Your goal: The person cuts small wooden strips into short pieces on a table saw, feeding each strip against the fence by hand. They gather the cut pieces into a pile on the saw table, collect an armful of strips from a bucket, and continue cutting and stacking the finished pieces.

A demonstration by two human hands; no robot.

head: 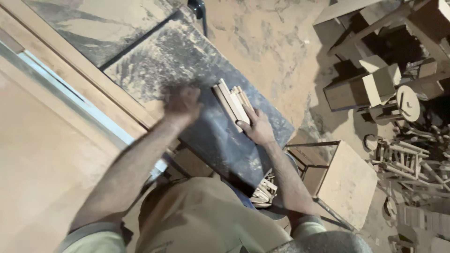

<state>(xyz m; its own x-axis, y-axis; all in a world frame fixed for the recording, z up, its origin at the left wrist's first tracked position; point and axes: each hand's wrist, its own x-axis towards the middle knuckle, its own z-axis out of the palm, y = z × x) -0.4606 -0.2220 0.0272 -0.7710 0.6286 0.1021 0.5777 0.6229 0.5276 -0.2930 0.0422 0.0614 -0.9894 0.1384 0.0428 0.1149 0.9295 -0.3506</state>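
Observation:
My right hand point(255, 125) holds a bundle of short pale wooden sticks point(232, 102) against the dark dusty tabletop point(159, 61), fingers pressed on the bundle's near end. My left hand point(183, 104) is blurred with motion just left of the bundle, low over the tabletop; whether it grips anything cannot be told. Sawdust streaks cover the tabletop around both hands.
More short wooden sticks point(265, 189) lie in a heap below the table's near edge. A metal-framed stool with a board seat point(347, 182) stands to the right. Stacked wooden furniture parts point(375, 84) and turned pieces point(408, 159) crowd the far right. A long wooden beam point(70, 61) runs along the left.

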